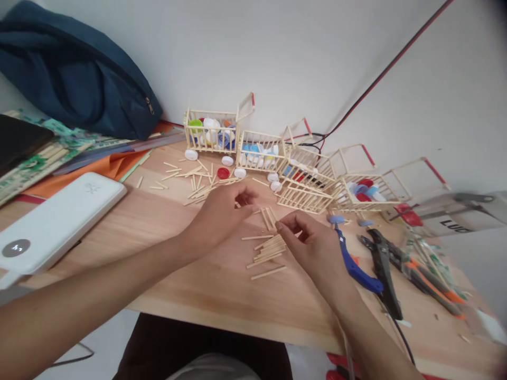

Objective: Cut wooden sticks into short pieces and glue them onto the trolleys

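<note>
My left hand (222,214) is over the middle of the table, its fingers curled in toward the thumb. Whatever it may hold is too small to make out. Just to its right, my right hand (315,245) pinches thumb and finger together beside several short wooden sticks (268,217); I cannot tell whether one is between the fingertips. Below them lies a rough row of more cut sticks (269,250). A slatted stick panel (304,198) rests beyond my right hand, close to small stick-built carts (212,132) filled with coloured bottle caps.
Loose sticks (198,182) and a red cap (223,173) lie behind my left hand. A white power bank (63,221) and blue bag (79,74) are at left. To the right lie a blue-handled tool (358,269), black cutters (384,274) and orange-handled pliers (431,285).
</note>
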### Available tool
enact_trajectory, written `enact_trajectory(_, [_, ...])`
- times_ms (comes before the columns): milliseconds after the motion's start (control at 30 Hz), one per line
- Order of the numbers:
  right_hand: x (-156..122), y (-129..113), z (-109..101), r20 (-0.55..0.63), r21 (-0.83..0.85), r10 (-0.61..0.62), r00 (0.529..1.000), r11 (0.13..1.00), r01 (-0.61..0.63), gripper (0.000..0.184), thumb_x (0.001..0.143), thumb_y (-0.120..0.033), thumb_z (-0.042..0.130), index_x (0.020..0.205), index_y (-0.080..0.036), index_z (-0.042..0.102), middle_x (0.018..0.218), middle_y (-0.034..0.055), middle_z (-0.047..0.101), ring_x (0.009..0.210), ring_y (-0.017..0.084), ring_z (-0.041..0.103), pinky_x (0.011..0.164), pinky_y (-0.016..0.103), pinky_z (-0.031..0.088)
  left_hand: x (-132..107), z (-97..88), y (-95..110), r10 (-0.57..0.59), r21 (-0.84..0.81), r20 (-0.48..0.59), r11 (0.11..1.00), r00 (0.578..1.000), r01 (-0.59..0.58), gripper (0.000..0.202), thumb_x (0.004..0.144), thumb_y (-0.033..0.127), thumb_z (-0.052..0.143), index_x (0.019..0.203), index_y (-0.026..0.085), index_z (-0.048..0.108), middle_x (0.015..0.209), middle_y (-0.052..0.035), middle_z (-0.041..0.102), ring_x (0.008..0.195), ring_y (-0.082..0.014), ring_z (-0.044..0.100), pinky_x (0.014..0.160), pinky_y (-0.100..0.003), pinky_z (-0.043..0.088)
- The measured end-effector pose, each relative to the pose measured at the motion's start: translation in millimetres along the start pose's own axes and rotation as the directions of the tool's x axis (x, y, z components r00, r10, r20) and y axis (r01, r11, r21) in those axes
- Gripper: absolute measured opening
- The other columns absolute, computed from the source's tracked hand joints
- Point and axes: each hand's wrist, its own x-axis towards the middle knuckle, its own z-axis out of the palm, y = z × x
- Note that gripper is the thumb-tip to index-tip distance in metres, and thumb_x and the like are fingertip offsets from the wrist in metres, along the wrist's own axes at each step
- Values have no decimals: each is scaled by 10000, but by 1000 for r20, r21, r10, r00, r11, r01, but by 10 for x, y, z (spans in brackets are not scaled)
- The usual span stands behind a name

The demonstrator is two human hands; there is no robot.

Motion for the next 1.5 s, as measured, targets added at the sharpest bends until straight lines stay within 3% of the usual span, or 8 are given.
enact_trajectory(100, [29,51,73,21,-48,31,999,998,-30,93,827,-259,558,769,-198,599,641,-20,612,550,115,517,540,237,380,22,-48,-146,209,352,-12,916,978,-191,115,786,131,587,889,160,630,906,-38,661,864,-180,574,801,-332,428])
enact_trajectory(300, [78,77,181,-4,-91,21,1000,996,-22,81,840,-256,547,815,-201,601,693,-1,658,563,126,551,553,239,387,6,105,-339,297,531,170,776,940,-342,54,860,177,518,838,163,565,890,-52,609,874,-202,528,758,-322,420])
enact_trajectory(500, [46,179,194,-32,-143,21,999,989,-26,143,874,-307,522,849,-204,618,730,20,678,573,144,564,546,250,379,-2,167,-331,293,586,224,722,929,-369,158,902,153,427,834,158,569,882,-61,595,864,-202,521,765,-326,427])
enact_trajectory(733, [44,239,208,-18,-172,-2,1000,985,-1,150,893,-320,506,822,-214,587,712,7,648,566,132,545,555,251,372,-28,191,-337,281,581,234,727,931,-365,170,916,199,441,819,161,576,876,-56,591,860,-201,523,759,-327,428])
enact_trajectory(900, [63,201,202,-66,-246,-60,996,968,42,194,893,-367,521,790,-209,567,754,22,606,674,154,552,580,258,366,-15,195,-351,291,578,230,727,929,-371,159,914,209,455,813,162,568,858,-49,587,853,-195,524,755,-319,421])
enact_trajectory(1033, [60,107,245,-2,-349,-96,995,933,89,236,875,-440,551,799,-220,588,776,20,601,704,164,562,554,260,327,-5,197,-339,290,581,237,723,927,-375,132,901,210,485,805,163,564,852,-47,590,840,-193,523,722,-312,411])
enact_trajectory(1300, [155,-86,322,131,-534,87,988,845,-4,231,864,-420,546,772,-212,586,761,33,660,655,191,605,521,281,266,12,196,-366,299,601,234,703,925,-379,138,895,188,472,799,160,566,836,-42,588,819,-187,522,714,-309,409])
enact_trajectory(1500, [199,-87,363,124,-565,173,977,822,-74,191,856,-337,521,749,-210,616,701,52,664,643,204,612,518,285,249,11,202,-365,312,610,229,692,922,-386,129,879,174,481,787,163,571,814,-38,582,802,-186,518,694,-304,405])
